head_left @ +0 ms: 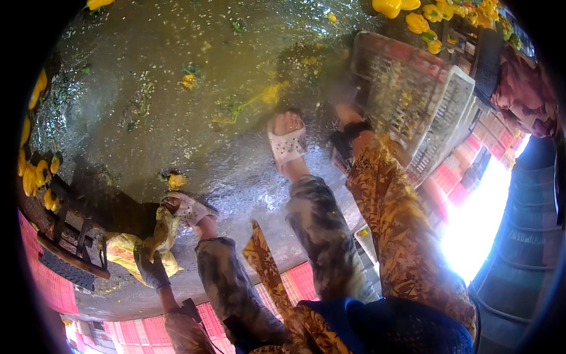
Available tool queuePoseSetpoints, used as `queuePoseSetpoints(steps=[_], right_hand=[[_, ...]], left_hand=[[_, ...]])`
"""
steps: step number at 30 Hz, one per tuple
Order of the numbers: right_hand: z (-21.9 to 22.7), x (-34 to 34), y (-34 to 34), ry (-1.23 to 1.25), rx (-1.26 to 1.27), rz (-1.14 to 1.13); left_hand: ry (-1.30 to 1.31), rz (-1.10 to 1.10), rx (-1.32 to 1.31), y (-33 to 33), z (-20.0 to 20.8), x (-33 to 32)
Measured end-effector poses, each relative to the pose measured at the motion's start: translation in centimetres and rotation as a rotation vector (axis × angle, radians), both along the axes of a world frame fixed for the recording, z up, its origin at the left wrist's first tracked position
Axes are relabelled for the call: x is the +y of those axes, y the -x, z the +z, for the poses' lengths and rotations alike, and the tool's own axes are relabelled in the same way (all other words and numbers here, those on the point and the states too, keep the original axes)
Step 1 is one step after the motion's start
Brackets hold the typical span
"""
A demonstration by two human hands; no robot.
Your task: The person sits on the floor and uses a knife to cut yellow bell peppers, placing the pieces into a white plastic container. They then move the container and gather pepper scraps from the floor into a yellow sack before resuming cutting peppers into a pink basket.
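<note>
My left hand (151, 270), in a dark grey glove, is closed round the gathered neck of a yellow-and-white plastic bag (121, 251) low at the left, beside my left foot. What the bag holds is hidden. Farther off and to the right, my right hand (345, 91) is smeared by motion, so its fingers do not show clearly. It is beside the left edge of a dirty red-and-white slatted plastic crate (407, 76); whether it touches the crate I cannot tell. A dark band circles that wrist.
Wet floor (147, 147) spreads ahead, with seeds, leaf scraps and a crushed yellow pepper (175, 180). My sandalled feet (287, 138) stand on it. A low wooden-legged seat (76, 230) is at left. More yellow peppers (387, 7) lie at the upper right; pink crates (147, 333) line the bottom.
</note>
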State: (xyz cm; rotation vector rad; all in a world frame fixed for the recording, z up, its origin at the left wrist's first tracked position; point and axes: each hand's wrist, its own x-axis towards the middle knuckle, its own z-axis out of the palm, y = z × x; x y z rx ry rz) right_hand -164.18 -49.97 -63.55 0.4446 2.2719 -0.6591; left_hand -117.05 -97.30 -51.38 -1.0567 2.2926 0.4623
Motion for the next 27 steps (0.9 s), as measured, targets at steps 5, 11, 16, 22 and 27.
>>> queuePoseSetpoints(steps=[5, 11, 16, 22, 27], right_hand=[[0.6, -2.0, 0.1, 0.161, 0.024, -0.046], [16.9, -6.5, -1.0, 0.503, 0.083, 0.105], [28.3, 9.4, 4.7, -0.105, 0.292, 0.804], [35.3, 5.6, 4.8, -0.081, 0.449, 0.993], [35.3, -12.8, -4.0, 0.408, -0.037, 0.968]], left_hand=[[-0.031, 0.088, 0.079, -2.4, 2.7, -0.9], [-0.005, 0.561, 0.238, -4.4, 12.2, 0.0], [-0.045, 0.769, 0.308, -2.4, 18.8, 0.3], [0.096, 0.495, 0.436, 2.0, 25.4, 3.3], [0.017, 0.520, 0.640, 6.4, 29.5, 4.1]])
